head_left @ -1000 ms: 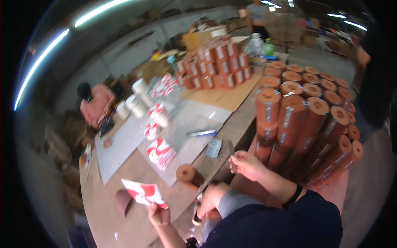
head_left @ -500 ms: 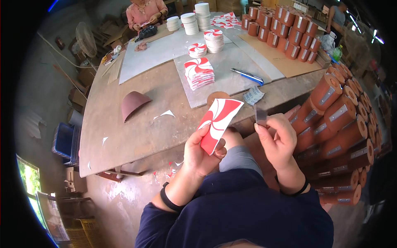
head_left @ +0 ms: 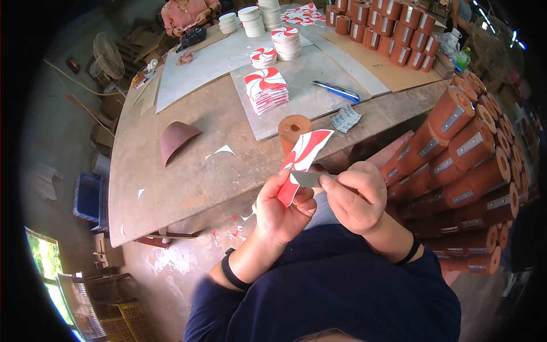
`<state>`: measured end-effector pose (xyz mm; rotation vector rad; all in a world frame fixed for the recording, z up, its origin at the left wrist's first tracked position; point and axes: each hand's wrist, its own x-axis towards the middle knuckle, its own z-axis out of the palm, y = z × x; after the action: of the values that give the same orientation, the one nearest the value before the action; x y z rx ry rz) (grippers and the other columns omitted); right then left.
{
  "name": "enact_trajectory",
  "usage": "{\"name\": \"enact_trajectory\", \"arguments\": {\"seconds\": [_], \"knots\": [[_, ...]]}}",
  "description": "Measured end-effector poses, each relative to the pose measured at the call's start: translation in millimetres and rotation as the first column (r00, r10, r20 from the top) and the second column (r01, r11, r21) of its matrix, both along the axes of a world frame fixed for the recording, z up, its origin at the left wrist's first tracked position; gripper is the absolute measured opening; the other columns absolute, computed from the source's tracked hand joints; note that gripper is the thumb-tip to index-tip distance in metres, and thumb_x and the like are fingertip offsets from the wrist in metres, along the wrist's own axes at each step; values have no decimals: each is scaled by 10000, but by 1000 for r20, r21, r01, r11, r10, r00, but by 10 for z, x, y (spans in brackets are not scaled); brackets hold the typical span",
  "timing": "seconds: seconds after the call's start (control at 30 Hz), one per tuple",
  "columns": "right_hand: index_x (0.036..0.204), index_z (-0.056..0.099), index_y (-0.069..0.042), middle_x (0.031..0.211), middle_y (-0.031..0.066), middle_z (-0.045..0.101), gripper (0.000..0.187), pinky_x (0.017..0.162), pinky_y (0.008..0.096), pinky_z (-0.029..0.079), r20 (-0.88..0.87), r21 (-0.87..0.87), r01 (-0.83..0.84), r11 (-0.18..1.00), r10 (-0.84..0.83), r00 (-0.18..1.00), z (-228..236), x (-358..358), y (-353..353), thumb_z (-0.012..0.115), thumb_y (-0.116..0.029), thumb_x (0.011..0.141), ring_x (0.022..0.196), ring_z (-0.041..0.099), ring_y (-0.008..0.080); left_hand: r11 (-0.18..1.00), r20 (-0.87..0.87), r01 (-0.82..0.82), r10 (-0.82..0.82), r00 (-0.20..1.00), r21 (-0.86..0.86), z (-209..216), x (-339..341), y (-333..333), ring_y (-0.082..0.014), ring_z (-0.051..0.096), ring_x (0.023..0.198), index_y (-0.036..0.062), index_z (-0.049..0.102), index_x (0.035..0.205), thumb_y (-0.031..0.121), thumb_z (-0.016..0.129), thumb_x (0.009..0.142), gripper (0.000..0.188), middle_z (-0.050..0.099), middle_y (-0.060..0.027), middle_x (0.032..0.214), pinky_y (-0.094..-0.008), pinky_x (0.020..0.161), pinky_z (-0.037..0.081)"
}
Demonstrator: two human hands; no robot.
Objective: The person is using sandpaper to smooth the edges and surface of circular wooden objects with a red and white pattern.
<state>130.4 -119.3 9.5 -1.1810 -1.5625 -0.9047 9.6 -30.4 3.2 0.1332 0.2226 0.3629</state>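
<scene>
My left hand (head_left: 285,210) pinches a red-and-white swirl-printed square sheet (head_left: 307,149), bent and held up over the table's front edge. Between the fingers of my right hand (head_left: 359,196) is a thin, flat grey blade-like piece (head_left: 306,179). Its tip lies against the middle of the sheet, beside my left thumb. Just behind the sheet stands a reddish-brown cylinder (head_left: 295,126) with a hole in its top. Farther back is a stack of similar printed squares (head_left: 266,94). A blue utility knife (head_left: 337,92) lies to its right, with a crumpled printed paper scrap (head_left: 345,119) nearer me.
Many brown cylinders (head_left: 456,159) with metal plates are piled at my right, more (head_left: 393,40) at the back. Round discs (head_left: 286,47) stand in stacks. A curved maroon piece (head_left: 178,142) and white scraps (head_left: 225,149) lie left on the table (head_left: 154,194). Another person (head_left: 191,14) sits across.
My right hand has moved left, bringing the grey piece from apart onto the printed sheet. My left hand keeps its hold. The view has shifted slightly, showing more of the cylinder behind the sheet.
</scene>
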Motion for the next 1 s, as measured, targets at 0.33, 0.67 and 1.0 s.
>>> {"name": "enact_trajectory", "arguments": {"seconds": [0.33,0.67,1.0], "knots": [[942,622,-27,814,28,465,397,503,277,361,-54,-59,-11,998,8,999,-11,-17,-16,629,90,562,598,441,176,995,102,72,-65,993,-64,-90,-16,20,-51,397,528,6,569,829,203,476,804,220,532,16,682,-198,478,335],[903,642,-34,763,9,474,330,468,254,340,-2,18,19,1000,-19,1000,-12,25,36,643,-87,577,557,449,133,985,188,120,-95,978,-125,-109,-16,29,-72,414,529,45,503,914,260,456,861,227,474,13,674,-215,493,352],[932,627,-33,810,23,470,408,505,272,374,-54,-61,17,998,-20,998,18,-24,-11,637,93,543,615,454,174,990,182,119,-104,978,-72,-105,-31,29,-55,424,525,26,554,775,200,529,797,177,525,21,657,-201,485,357]]}}
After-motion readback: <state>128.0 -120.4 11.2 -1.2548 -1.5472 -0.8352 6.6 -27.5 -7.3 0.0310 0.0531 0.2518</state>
